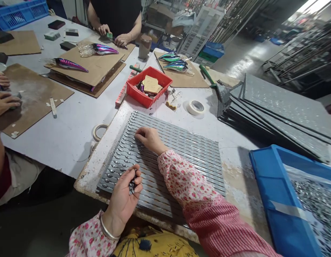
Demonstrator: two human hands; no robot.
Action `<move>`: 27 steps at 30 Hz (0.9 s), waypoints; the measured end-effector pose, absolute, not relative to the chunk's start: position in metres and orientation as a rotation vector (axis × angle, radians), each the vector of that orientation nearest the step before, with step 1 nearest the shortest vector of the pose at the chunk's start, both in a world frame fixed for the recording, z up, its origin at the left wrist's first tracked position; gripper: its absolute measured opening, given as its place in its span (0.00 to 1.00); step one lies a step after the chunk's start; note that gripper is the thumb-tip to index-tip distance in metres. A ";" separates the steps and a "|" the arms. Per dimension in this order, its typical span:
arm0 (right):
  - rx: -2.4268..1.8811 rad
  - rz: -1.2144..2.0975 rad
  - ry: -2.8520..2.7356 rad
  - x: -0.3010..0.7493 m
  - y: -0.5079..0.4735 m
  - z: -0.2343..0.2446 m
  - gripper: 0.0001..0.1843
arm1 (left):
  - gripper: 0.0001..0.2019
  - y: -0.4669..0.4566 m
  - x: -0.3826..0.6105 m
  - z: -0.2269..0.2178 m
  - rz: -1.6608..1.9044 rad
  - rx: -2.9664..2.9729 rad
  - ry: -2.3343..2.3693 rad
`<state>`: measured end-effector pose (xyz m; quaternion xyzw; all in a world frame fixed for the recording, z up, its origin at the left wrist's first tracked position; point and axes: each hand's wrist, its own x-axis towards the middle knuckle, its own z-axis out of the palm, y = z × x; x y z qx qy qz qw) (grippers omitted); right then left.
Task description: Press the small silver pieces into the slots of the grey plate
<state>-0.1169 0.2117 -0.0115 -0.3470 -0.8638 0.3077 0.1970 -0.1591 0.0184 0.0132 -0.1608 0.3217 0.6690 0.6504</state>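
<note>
In front of me lies a grey ridged board (pixel 178 157) with rows of grooves. Small shiny drop-shaped metal pieces (pixel 118 156) sit in the grooves along its left side. My left hand (pixel 122 196) is palm up over the board's near left edge, fingers curled round a small bunch of dark metal pieces (pixel 132 184). Higher up on the board, my right hand (pixel 151 140) has its fingertips pinched together close to the grooves. Whatever is between those fingertips is hidden.
At right stands a blue bin (pixel 272 203) of small metal pieces, below stacked grey boards (pixel 286 107). Beyond my board are a red tray (pixel 146 101) and a tape roll (pixel 196 107). Fishing lures (pixel 71 65) lie on brown boards. Two co-workers' hands (pixel 124 39) are across and at left.
</note>
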 end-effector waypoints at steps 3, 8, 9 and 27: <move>-1.005 0.800 -2.447 -0.120 0.211 -0.013 0.03 | 0.07 0.019 -0.159 0.012 1.534 -0.353 0.745; -1.059 0.730 -2.460 -0.125 0.212 -0.015 0.05 | 0.08 0.020 -0.159 0.015 1.556 -0.353 0.783; -1.061 0.747 -2.440 -0.125 0.211 -0.014 0.04 | 0.08 0.021 -0.160 0.016 1.561 -0.350 0.780; -0.367 1.812 -2.127 -0.076 0.149 0.019 0.15 | 0.08 0.029 -0.160 0.019 1.624 -0.371 0.733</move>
